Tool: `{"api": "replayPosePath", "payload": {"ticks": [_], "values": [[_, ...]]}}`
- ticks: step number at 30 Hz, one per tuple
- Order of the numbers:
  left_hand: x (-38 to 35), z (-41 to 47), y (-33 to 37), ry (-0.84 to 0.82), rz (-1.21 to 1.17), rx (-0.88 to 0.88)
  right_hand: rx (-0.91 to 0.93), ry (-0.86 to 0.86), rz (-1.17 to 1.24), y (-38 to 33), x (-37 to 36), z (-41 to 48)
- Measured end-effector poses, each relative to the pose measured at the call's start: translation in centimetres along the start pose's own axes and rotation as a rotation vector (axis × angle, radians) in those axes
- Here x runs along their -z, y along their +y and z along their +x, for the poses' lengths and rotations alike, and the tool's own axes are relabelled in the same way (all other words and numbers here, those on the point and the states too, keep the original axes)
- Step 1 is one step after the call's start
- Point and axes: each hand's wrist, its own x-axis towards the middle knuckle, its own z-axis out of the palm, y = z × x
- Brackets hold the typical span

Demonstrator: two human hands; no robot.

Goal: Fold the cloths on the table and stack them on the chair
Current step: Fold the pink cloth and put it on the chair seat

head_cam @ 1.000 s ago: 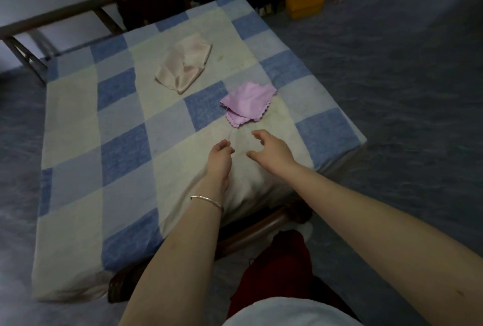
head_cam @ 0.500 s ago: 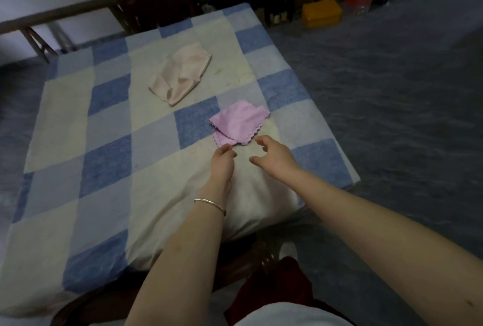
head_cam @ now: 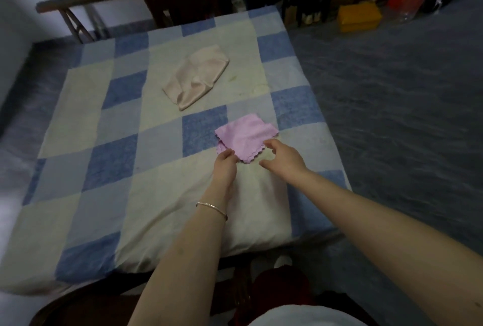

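Both hands have reached the pink cloth. Your left hand now has its grip pinched on the 7 o'clock corner, while your right hand hangs with a wide grip at the scalloped 5 o'clock edge. Folding looks ready to start. Mind the counter edge, near at 3 o'clock; open room lies toward 9 o'clock. A rumpled beige cloth waits well apart at 11 o'clock.

- Bare left forearm and right forearm.
- 1 thin, silver-coloured bangle at the wrist of the left hand.
- White top; dark red garment over the legs.
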Motion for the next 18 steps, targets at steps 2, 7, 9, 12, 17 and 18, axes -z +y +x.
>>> {"api": "replayPosePath", "payload": {"ticks": [2,7,9,12,17,18], "values": [[-0.2,0.8,-0.1,0.009,0.010,-0.001,0.009,-0.020,0.005,-0.2,0.4,0.6],[-0.8,1.3,0.0,0.043,0.001,-0.015,0.052,-0.064,-0.005,-0.4,1.3,1.9],[-1.1,0.9,0.3,0.055,0.006,-0.012,0.059,-0.090,-0.006,0.0,1.5,2.4],[-1.8,0.7,0.8,0.093,-0.037,-0.026,0.095,-0.137,-0.024,0.5,2.0,3.3],[-3.5,1.7,1.0,0.182,-0.041,-0.031,0.184,-0.216,-0.048,1.2,3.8,5.2],[-4.0,1.6,1.2,0.200,-0.035,-0.033,0.201,-0.240,-0.064,1.5,4.3,5.8]]}}
